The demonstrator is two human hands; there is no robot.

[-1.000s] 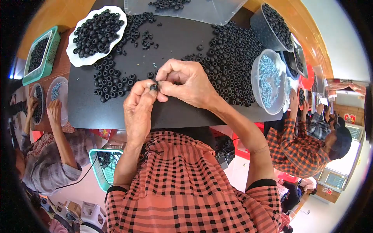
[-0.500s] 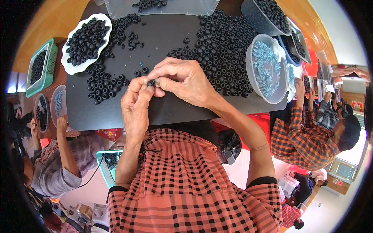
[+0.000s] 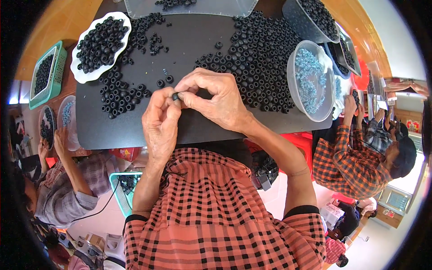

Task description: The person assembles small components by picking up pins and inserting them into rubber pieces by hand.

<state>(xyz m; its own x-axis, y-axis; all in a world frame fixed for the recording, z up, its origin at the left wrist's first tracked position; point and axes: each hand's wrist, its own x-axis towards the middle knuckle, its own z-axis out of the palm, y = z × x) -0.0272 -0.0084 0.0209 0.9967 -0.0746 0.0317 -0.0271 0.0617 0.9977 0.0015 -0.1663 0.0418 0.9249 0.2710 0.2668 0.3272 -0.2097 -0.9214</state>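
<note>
Between the fingertips of both hands, over the near part of the dark table (image 3: 189, 49), is a small round black part (image 3: 175, 96). My left hand (image 3: 160, 119) pinches it from the left. My right hand (image 3: 216, 96) closes on it from the right, thumb and forefinger touching it; part of it is hidden by the fingers. Just beyond my left hand lie two black ring-shaped parts (image 3: 164, 81) and a tiny blue coil-like piece (image 3: 165, 71). A loose pile of black ring parts (image 3: 119, 92) lies left of my hands, and a wide spread (image 3: 258, 63) lies right.
A white scalloped plate (image 3: 126, 33) of black parts stands at the left. A clear round tub (image 3: 292, 85) of small blue pieces sits at the right, near a grey bin (image 3: 306, 24). A clear tray (image 3: 207, 9) is at the far edge. Co-workers sit on both sides.
My fingers have turned the black part, and its rounded side shows more now. The co-worker's hands at the left have shifted toward the round tray there.
</note>
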